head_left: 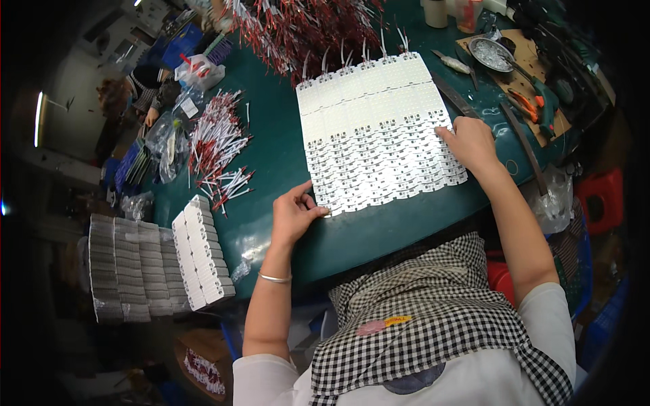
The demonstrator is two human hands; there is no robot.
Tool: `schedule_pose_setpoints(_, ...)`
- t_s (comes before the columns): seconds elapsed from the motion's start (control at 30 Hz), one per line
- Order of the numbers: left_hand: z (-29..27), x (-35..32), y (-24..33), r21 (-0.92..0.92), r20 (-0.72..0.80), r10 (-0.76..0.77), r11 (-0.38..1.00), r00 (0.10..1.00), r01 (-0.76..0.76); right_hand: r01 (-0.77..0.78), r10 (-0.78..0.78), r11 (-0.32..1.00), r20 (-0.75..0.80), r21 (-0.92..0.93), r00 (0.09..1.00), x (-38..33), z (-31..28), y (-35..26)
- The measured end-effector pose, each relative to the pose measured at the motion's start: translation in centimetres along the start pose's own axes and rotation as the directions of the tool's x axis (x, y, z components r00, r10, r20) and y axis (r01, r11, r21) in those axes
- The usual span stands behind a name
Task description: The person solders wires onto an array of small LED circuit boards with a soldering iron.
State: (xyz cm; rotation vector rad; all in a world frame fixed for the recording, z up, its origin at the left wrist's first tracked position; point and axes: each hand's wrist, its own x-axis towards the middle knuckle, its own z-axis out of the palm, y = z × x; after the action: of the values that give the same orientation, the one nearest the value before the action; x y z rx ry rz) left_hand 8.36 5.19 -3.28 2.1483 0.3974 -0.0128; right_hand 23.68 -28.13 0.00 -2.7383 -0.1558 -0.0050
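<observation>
Fingers (pixel 306 197) of the left hand (pixel 292 216) are shown pinched on the near left corner of the white sheet of strips (pixel 379 132) — thumb above, the other fingers curled beside and partly under the edge. The right hand (pixel 472 142) is laid palm-down on the sheet's right edge, its fingers close together and pointed left across the strips; whether anything is gripped beneath them cannot be told.

The sheet is seen lying flat on the green table (pixel 284 145), between the two hands and extending away from the person toward a heap of red and white wires (pixel 305 27). Its strips run side to side, from hand to hand, so that the rows are stacked front to back. The nearest rows, at the lower edge, appear slightly separated and wavy.

The lower left corner is nearer the left hand, and the far rows are reached more readily by the right hand — the left is set lower.

To the left, a bundle of loose wires (pixel 218 145) and stacked white strips (pixel 200 254) are placed well apart from both hands.
</observation>
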Motion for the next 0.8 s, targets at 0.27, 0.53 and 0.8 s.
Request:
schedule_pose_setpoints(0.27,0.8,-0.7,-0.1,-0.338,-0.039,0.003,0.941,0.999,-0.016,-0.06,0.058,0.998,0.052,0.034,0.997,1.0,-0.9,0.6)
schedule_pose_setpoints(0.53,0.2,-0.7,-0.6,0.041,-0.107,0.09,0.995,0.99,-0.086,-0.311,0.201,0.881,0.314,0.355,0.928,2.5,-1.0,1.7)
schedule_pose_setpoints(0.8,0.5,-0.6,-1.2,-0.073,-0.118,0.132,0.987,0.984,-0.141,-0.138,0.132,0.986,0.072,0.095,0.989,1.2,1.5,-0.3)
